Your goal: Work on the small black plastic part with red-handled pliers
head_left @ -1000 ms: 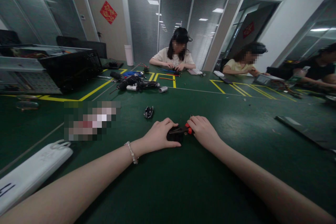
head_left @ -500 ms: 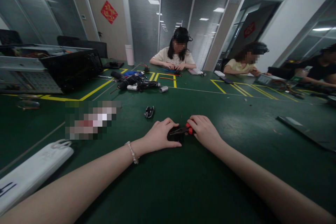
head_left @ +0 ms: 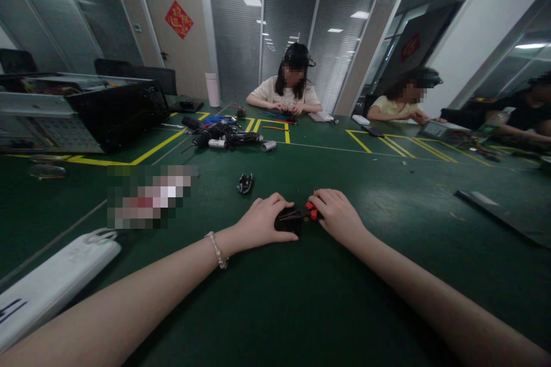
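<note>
My left hand (head_left: 266, 219) is curled around a flat dark piece (head_left: 291, 227) on the green table, thumb along its near side and fingers along its far side. What the piece is I cannot make out. Red-handled pliers (head_left: 310, 212) are gripped in my right hand (head_left: 338, 212), their dark jaws pointing left over the piece. Whether the jaws touch it cannot be seen clearly. Beyond my left hand lies a small black-and-silver part (head_left: 245, 183), apart from both hands.
A white power strip (head_left: 60, 281) lies at the left, near my forearm. Farther back are a black computer case (head_left: 120, 114) and a heap of dark parts and cables (head_left: 224, 136). At the right is a dark flat panel (head_left: 499, 215). Several people sit across the table.
The pliers' jaws have shifted very slightly over the dark piece. Both hands stay almost in the same place.
</note>
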The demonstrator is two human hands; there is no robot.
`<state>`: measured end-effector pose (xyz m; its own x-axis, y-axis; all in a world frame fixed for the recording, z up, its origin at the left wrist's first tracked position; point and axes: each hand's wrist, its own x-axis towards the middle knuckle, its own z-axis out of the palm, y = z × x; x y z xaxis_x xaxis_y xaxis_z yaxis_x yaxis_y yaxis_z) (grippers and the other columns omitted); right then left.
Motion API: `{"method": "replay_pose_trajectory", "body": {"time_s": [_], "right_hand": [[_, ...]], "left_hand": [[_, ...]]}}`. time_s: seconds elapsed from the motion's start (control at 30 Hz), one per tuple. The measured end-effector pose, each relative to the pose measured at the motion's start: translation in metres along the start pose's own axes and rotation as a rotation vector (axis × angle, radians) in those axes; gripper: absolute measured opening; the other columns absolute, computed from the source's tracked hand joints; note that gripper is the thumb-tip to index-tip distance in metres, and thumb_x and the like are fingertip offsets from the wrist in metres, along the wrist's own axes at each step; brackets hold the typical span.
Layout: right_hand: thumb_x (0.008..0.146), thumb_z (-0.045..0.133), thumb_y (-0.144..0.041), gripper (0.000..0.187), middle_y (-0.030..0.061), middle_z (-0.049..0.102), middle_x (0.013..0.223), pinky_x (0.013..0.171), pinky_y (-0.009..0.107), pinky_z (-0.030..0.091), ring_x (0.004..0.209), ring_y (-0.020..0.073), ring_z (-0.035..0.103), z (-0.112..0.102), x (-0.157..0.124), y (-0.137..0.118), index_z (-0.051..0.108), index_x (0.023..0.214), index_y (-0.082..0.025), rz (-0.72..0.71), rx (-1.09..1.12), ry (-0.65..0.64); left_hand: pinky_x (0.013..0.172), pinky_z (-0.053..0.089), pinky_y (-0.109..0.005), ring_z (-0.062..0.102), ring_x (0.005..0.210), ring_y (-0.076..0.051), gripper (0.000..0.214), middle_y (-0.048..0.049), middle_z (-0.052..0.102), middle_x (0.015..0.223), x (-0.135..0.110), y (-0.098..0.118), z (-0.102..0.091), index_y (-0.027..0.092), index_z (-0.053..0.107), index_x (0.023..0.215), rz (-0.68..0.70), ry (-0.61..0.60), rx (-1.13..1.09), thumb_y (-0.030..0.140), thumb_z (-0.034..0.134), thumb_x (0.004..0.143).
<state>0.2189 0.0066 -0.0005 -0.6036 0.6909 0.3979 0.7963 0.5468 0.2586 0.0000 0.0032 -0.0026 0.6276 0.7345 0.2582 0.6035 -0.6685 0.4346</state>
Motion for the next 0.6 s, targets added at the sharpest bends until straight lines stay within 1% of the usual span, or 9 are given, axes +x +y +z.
{"method": "replay_pose_trajectory", "body": {"time_s": [0.13, 0.3, 0.6], "right_hand": [[0.060, 0.057, -0.008, 0.036, 0.0089, 0.054, 0.096, 0.080, 0.035, 0.036, 0.091, 0.0229, 0.047, 0.0000, -0.0001, 0.0002, 0.055, 0.096, -0.015, 0.006, -0.019, -0.018], [0.062, 0.057, -0.008, 0.033, 0.0080, 0.056, 0.095, 0.078, 0.035, 0.036, 0.090, 0.0225, 0.048, -0.0009, 0.0004, -0.0005, 0.056, 0.094, -0.015, 0.007, -0.045, -0.044], [0.066, 0.054, -0.008, 0.026, 0.0078, 0.058, 0.092, 0.076, 0.034, 0.037, 0.086, 0.0217, 0.050, -0.0023, 0.0006, -0.0023, 0.056, 0.091, -0.015, 0.004, -0.062, -0.024]], "left_hand": [[0.080, 0.037, -0.036, 0.050, 0.091, -0.023, 0.065, -0.0042, 0.047, 0.106, -0.0004, 0.0005, -0.0004, 0.023, 0.043, 0.117, -0.017, -0.003, -0.004, 0.059, 0.058, 0.064], [0.081, 0.037, -0.037, 0.049, 0.093, -0.023, 0.064, -0.0040, 0.047, 0.107, 0.0001, 0.0021, -0.0023, 0.024, 0.042, 0.118, -0.023, -0.013, -0.013, 0.057, 0.058, 0.065], [0.082, 0.036, -0.037, 0.049, 0.093, -0.023, 0.065, -0.0044, 0.047, 0.107, 0.0001, 0.0043, -0.0040, 0.024, 0.042, 0.118, -0.035, -0.027, -0.011, 0.056, 0.059, 0.065]]}}
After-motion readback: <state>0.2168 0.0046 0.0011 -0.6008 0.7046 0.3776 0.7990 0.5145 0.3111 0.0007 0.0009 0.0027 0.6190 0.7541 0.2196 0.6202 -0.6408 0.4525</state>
